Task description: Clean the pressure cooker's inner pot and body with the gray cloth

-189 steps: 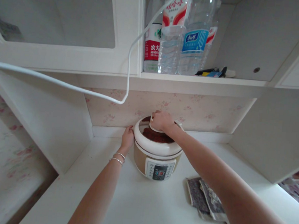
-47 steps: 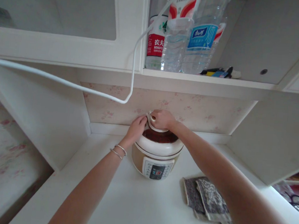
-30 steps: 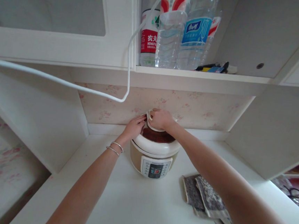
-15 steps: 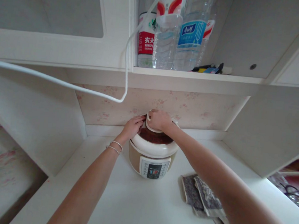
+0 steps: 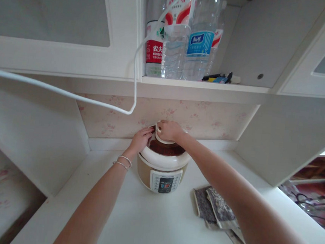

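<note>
A small white and tan electric cooker (image 5: 162, 171) with a control panel stands against the back wall of a white counter (image 5: 153, 227). My right hand (image 5: 169, 130) is closed round the white handle on its dark glass lid (image 5: 164, 148). My left hand (image 5: 141, 138), with two thin bangles at the wrist, rests on the lid's left rim with fingers curled against it.
Folded patterned cloths (image 5: 217, 212) lie on the counter right of the cooker. A white cable (image 5: 68, 94) hangs across from the left up to the shelf. Water bottles (image 5: 187, 33) and pens (image 5: 219, 78) stand on the shelf above. Cabinet doors flank the shelf.
My left hand has gone from the cooker's left side up onto the lid rim beside my right hand. Lately both hands keep their hold; the view drifts slightly.
</note>
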`<state>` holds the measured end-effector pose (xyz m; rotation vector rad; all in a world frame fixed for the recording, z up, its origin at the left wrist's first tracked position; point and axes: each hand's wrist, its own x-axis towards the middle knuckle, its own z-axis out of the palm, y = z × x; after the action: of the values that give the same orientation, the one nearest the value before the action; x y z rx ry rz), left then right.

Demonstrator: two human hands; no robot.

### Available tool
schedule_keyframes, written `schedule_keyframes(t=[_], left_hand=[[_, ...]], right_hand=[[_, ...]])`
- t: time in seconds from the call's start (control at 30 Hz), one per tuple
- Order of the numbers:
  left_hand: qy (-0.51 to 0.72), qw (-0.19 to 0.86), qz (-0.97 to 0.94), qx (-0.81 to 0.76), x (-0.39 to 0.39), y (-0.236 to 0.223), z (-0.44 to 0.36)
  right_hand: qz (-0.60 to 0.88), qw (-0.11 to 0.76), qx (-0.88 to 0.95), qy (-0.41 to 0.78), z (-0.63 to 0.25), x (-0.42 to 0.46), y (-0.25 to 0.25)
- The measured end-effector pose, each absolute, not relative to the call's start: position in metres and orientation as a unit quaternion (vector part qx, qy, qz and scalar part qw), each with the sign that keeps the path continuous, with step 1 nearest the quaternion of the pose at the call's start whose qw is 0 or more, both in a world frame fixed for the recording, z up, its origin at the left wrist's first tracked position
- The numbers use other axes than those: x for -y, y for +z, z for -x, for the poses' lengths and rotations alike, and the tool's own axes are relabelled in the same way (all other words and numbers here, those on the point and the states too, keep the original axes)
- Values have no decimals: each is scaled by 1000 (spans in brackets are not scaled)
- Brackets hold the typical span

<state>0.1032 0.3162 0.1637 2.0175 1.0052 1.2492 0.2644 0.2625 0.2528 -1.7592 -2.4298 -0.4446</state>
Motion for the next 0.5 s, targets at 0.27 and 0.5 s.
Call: schedule_keyframes(t=[0.27, 0.5], left_hand=[[469, 268, -746, -389, -311, 165, -104], [564, 136, -663, -473, -265, 160, -83]], right_hand=[[571, 229, 759, -214, -294, -207, 267], [675, 269, 687, -10, -416, -112, 188]])
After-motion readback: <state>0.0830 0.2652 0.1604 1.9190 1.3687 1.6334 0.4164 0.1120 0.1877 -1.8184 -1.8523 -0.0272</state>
